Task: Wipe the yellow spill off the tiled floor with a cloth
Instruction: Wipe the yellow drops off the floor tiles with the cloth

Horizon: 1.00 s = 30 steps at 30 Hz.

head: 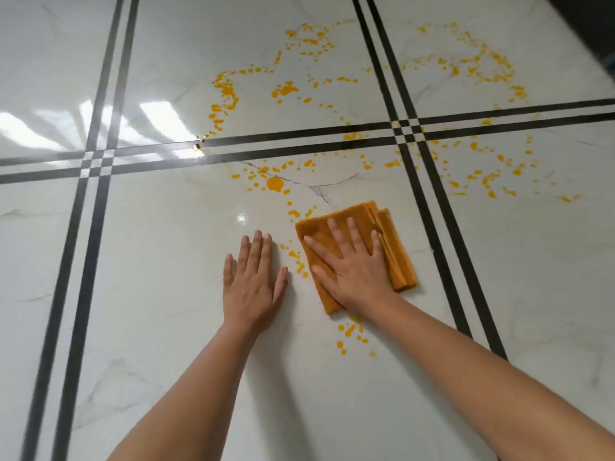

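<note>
A folded orange cloth [396,247] lies flat on the glossy white tiled floor [166,261]. My right hand [349,267] presses down on the cloth with its fingers spread. My left hand [253,281] rests flat on the bare tile just left of the cloth, holding nothing. The yellow spill [275,184] is scattered in drops and blobs across several tiles, in a wide ring ahead of the cloth, with more drops between my hands [301,266] and below my right wrist [349,331].
Pairs of black inlay lines [429,194] cross the floor and meet at two crossings. A bright light reflection [66,128] lies on the tile at the left. A dark edge [592,24] shows at the top right corner.
</note>
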Each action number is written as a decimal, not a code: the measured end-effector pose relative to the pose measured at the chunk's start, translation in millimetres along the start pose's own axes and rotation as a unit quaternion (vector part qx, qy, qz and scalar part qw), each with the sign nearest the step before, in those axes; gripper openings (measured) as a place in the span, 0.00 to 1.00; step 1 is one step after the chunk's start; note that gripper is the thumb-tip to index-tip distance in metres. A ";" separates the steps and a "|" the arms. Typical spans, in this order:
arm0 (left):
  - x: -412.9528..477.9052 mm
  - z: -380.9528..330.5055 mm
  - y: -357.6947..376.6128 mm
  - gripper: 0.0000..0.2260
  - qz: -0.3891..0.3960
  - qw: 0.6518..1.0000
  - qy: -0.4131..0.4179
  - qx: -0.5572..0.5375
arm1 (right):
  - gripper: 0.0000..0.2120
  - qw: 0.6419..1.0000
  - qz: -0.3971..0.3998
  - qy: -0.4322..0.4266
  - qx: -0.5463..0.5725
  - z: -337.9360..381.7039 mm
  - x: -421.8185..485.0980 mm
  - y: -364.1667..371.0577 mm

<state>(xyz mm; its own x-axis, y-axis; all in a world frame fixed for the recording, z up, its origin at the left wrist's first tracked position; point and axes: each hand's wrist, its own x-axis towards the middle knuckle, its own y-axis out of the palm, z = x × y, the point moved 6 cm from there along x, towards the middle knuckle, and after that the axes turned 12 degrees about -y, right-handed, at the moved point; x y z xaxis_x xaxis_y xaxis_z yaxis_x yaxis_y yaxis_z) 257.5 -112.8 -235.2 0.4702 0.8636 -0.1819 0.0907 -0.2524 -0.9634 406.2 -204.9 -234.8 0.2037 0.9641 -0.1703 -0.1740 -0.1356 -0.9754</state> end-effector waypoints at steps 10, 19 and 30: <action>-3.5 42.3 -5.9 0.35 0.007 1.000 -0.007 0.008 | 0.28 0.996 -0.012 -0.093 -0.004 45.7 37.9 -0.8; -13.8 59.7 -6.7 0.34 -0.003 1.000 -0.009 0.000 | 0.26 0.995 -0.018 -0.101 -0.003 63.4 53.0 -1.3; -23.8 56.4 -9.1 0.33 -0.010 1.000 0.002 0.012 | 0.28 0.990 -0.028 -0.135 -0.029 50.0 22.3 6.5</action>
<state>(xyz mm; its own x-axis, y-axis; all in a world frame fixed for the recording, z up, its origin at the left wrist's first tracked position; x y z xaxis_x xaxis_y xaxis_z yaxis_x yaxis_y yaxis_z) 196.0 -106.4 -233.2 0.4722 0.8664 -0.1624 0.0783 -0.2248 -0.9713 361.4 -172.9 -237.9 -0.0553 0.9952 -0.0805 -0.1126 -0.0863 -0.9899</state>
